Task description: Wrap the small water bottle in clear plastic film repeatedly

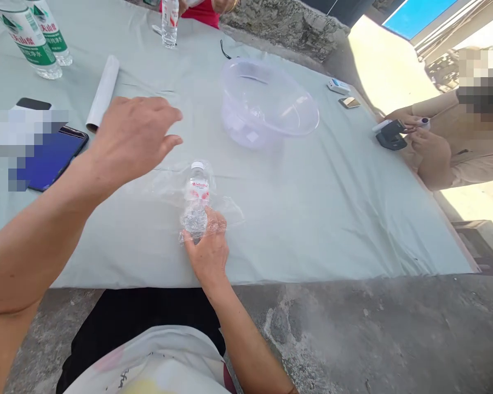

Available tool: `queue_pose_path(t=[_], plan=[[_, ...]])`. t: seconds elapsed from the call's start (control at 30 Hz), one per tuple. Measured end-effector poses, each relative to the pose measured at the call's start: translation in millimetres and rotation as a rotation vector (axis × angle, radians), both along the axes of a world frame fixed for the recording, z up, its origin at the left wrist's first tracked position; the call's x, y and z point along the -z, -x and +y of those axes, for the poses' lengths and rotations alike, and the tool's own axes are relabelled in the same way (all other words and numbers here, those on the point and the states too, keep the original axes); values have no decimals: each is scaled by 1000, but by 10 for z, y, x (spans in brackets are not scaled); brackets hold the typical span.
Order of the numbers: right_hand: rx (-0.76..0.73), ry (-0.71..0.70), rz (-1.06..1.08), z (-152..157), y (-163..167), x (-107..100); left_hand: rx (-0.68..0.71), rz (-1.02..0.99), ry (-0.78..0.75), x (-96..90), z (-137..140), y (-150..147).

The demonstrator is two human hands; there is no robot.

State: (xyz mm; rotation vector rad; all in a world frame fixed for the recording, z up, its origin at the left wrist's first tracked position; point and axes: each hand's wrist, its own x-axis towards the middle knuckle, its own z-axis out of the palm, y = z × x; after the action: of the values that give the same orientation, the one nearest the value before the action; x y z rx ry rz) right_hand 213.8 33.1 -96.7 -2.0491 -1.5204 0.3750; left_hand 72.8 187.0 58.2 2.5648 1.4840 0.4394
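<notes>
A small clear water bottle (198, 189) with a white cap and a pink-and-white label lies on the covered table in front of me. Thin clear plastic film (229, 210) is crumpled around it and spreads out to both sides. My right hand (211, 246) grips the bottle's bottom end through the film, thumb on the left and fingers on the right. Up and to the left, my left hand (137, 131) hovers over the table, its thumb apart from its fingers, nothing visible in it. Just beyond that wrist lies a white roll (103, 93).
A clear plastic basin (271, 104) stands beyond the bottle. Two large water bottles (35, 46), a phone (51, 158) and a smaller bottle (170, 24) are at left and back. Another person's hands (421, 131) hold things at the right edge, near a black device (391, 135).
</notes>
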Motion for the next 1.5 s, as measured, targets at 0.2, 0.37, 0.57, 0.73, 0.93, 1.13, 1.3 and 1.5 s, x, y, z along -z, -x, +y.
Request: queue_pose_path(t=[0.2, 0.37, 0.57, 0.73, 0.93, 1.13, 1.3, 1.5], plan=[[-6, -28, -52, -23, -10, 78, 280, -39, 351, 271, 368, -885], [-47, -74, 8, -25, -30, 76, -62, 14, 327, 585, 508, -551], [-78, -101, 84, -23, -67, 80, -216, 123, 803, 738, -4, 48], [-61, -119, 76, -26, -52, 115, -167, -310, 1166, 800, -302, -27], [-57, -117, 53, -23, -30, 72, -317, -854, 1022, 354, 93, -149], [-40, -20, 91, 10, -50, 22, -209, -940, 814, 134, 552, -876], [-52, -75, 101, 5, -54, 48, -1, -738, 776, 255, 734, -1624], [-55, -84, 142, 8, -89, 20, -73, -661, 309, 211, 448, -1166]])
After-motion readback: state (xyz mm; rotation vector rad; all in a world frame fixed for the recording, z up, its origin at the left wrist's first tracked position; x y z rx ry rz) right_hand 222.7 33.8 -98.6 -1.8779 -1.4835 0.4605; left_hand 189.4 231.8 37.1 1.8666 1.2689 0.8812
